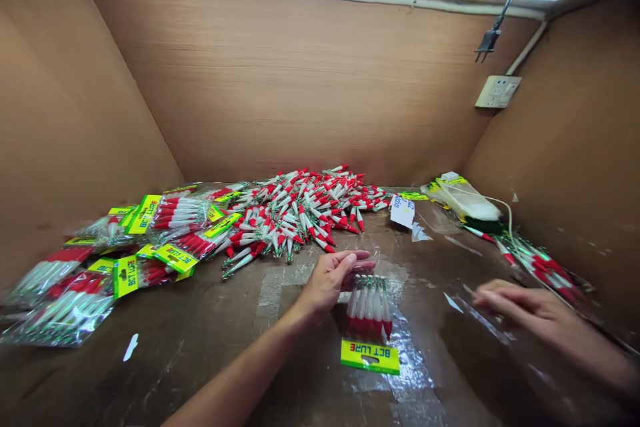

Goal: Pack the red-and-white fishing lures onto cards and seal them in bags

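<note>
A clear plastic bag of red-and-white fishing lures [369,307] lies before me, its yellow-green header card [370,356] upside down and towards me. My left hand [334,278] pinches the far, clear end of this bag between thumb and fingers. Inside, several lures lie side by side, red tips pointing at the card. Off to the right, my right hand [523,303] hovers over the table with its fingers drawn together; whatever they hold is too small to make out. Just beside it are a thin clear plastic strip [483,320] and a small white scrap [453,303].
Loose lures [300,207] form a big pile at the back. Filled bags [75,287] are heaped at the left. Back right are a stack of empty bags [470,200], more lures [545,267] and a white paper label [403,211]. A plug [487,43] hangs above.
</note>
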Action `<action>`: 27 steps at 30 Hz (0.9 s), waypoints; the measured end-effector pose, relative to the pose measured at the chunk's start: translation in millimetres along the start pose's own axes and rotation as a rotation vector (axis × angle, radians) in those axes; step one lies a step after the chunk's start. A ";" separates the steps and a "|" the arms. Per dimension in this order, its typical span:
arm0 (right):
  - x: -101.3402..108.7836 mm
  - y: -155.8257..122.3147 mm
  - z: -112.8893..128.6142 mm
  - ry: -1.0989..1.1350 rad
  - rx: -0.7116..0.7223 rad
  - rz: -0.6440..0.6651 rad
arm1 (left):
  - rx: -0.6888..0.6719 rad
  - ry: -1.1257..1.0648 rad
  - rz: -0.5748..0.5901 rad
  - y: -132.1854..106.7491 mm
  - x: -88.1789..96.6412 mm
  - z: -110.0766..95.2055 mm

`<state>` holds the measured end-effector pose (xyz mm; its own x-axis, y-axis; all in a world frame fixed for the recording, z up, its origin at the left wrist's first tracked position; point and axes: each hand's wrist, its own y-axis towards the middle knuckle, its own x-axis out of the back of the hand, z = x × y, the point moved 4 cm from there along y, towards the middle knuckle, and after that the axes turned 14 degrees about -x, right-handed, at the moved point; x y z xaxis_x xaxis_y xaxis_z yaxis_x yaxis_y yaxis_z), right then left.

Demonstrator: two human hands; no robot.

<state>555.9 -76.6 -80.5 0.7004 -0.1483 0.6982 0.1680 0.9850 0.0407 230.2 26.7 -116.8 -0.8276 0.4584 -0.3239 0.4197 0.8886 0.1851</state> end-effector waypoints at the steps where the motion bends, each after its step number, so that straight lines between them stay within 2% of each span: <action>1: -18.8 9.3 9.7 0.026 -0.011 0.108 | 0.001 0.011 0.003 -0.5 -0.5 0.4; 5: -92.1 39.9 56.6 0.372 -0.074 0.469 | -0.002 0.030 0.022 -2.4 -0.7 0.7; 7: -115.6 53.8 74.9 0.448 -0.048 0.541 | -0.011 0.032 0.038 -2.0 1.7 -0.3; 9: -128.5 66.4 83.2 0.446 -0.017 0.533 | -0.032 0.069 0.036 -0.4 8.1 -2.0; 12: -137.0 78.3 81.1 0.458 0.008 0.490 | -0.041 0.236 0.053 3.2 22.6 -2.6; 16: -148.2 79.6 69.8 0.496 -0.040 0.540 | -0.069 0.554 0.169 8.9 36.6 2.4; 19: -152.1 79.0 63.9 0.444 -0.037 0.494 | -0.113 0.653 0.153 13.0 42.1 5.4; 21: -150.2 79.5 63.2 0.359 0.057 0.409 | -0.140 0.709 0.160 14.6 42.7 5.4; 27: -147.9 73.2 67.2 0.014 0.522 0.239 | -0.215 0.825 0.254 15.7 42.7 -1.9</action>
<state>417.9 23.4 -132.7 0.6867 0.0868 0.7218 -0.3588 0.9040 0.2326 200.8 60.2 -126.0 -0.7588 0.4093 0.5066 0.6169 0.7012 0.3575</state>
